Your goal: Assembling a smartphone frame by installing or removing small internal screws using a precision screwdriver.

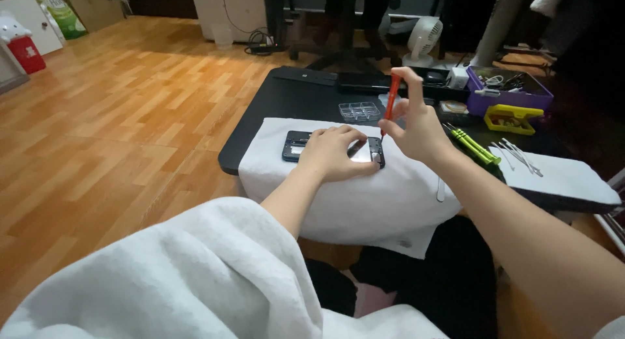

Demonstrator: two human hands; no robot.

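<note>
Left hand (333,151) lies flat, fingers spread, pressing down on an opened dark phone (306,146) with its back cover off; nothing is pinched in this grip, it just pins the phone in place. The phone sits on a white cloth (364,196) draped over the near edge of a low black surface (286,98). Right hand (416,127) has its grip closed around a red-handled screwdriver (392,99), held nearly upright, with the tip pointing down at the right end of the phone, beside the left fingertips. Just behind the phone sits a clear compartment tray (359,110). To the right of the right hand lie two green-handled screwdrivers (475,146), then metal tweezers and picks (519,155) on another white cloth (560,177). Farther back are a yellow parts box (512,118), a purple bin (511,92) of tools and a small white fan (422,40). Wood floor (124,124) to the left. White sleeve (189,280) in the foreground.
</note>
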